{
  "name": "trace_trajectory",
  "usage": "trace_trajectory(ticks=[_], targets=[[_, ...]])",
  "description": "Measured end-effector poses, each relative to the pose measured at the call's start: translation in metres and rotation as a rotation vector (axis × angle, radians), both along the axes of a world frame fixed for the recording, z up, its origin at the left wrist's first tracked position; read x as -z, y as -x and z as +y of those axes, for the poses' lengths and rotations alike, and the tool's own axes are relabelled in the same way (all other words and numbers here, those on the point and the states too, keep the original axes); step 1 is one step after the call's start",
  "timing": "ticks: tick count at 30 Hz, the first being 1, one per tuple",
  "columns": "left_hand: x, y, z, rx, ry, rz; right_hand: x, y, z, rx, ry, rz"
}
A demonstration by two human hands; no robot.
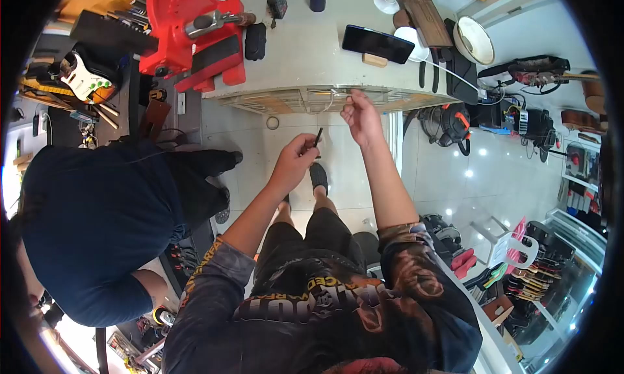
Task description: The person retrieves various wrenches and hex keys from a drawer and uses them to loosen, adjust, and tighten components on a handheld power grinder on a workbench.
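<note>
My left hand (296, 160) is closed on a thin black stick-like object (318, 137), which points up from between thumb and fingers. To its right and a little higher, my right hand (361, 119) is raised near the bench's front edge, its fingers curled with the tips close together; whether anything small is between them cannot be made out. Ahead of both hands stands the pale workbench (296, 55). On it a black phone (378, 43) leans on a small wooden block (374, 60).
A red clamp-like machine (179, 32), a black case (255, 41) and two dark bottles stand on the bench. Another person in a dark shirt (97, 224) bends over at the left. A black and red vacuum (455, 123) sits on the floor at right.
</note>
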State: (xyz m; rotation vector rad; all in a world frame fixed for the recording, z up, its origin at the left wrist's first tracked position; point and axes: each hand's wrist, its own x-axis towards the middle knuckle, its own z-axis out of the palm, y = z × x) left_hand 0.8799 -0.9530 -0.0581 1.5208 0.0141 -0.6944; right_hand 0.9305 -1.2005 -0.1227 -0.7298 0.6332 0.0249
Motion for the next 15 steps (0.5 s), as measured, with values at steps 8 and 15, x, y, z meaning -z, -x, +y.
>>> trace_trajectory(ticks=[8,15], targets=[[0.012,0.011,-0.002,-0.02,-0.136,-0.113,-0.021,-0.012,-0.006,-0.076,-0.007,0.088],[-0.039,-0.036,-0.021,-0.006,-0.262,-0.52,-0.014,-0.027,0.003,-0.038,0.036,0.164]])
